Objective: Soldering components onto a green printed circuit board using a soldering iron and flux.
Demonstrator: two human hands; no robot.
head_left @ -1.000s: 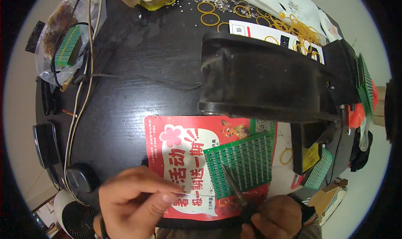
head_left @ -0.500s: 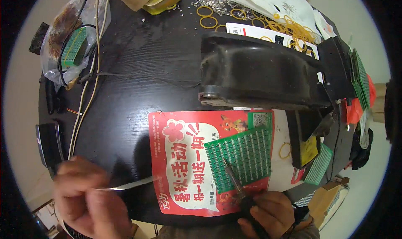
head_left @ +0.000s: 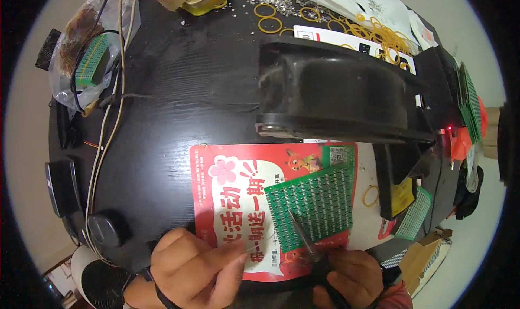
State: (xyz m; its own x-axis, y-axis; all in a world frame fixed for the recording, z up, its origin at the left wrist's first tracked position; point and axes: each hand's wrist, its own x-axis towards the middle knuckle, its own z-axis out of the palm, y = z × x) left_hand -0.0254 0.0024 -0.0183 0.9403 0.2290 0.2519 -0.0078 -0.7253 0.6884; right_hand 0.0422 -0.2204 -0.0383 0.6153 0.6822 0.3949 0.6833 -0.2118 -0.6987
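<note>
A green circuit board (head_left: 325,201) with rows of tiny parts lies tilted on a red and white printed sheet (head_left: 216,255). My right hand (head_left: 355,276) is wrapped around the dark handle of a soldering iron (head_left: 304,237), whose pointed tip rests at or just above the board's left part. Left of the board, over the sheet's lower edge, my left hand (head_left: 197,265) has its thumb and index finger pinched on a thin solder wire (head_left: 252,249). The wire's end points toward the board and is hard to make out.
A black molded housing (head_left: 341,92) stands behind the board. Rubber bands (head_left: 379,35) and small metal bits (head_left: 281,0) lie at the back. Cables (head_left: 111,114) run down the left side past a plastic bag (head_left: 59,87). More green boards (head_left: 414,214) sit at right.
My left hand has moved right and closer to the board, bringing the solder wire with it. A black rounded object shows at left where the hand was. The right hand stays nearly still.
</note>
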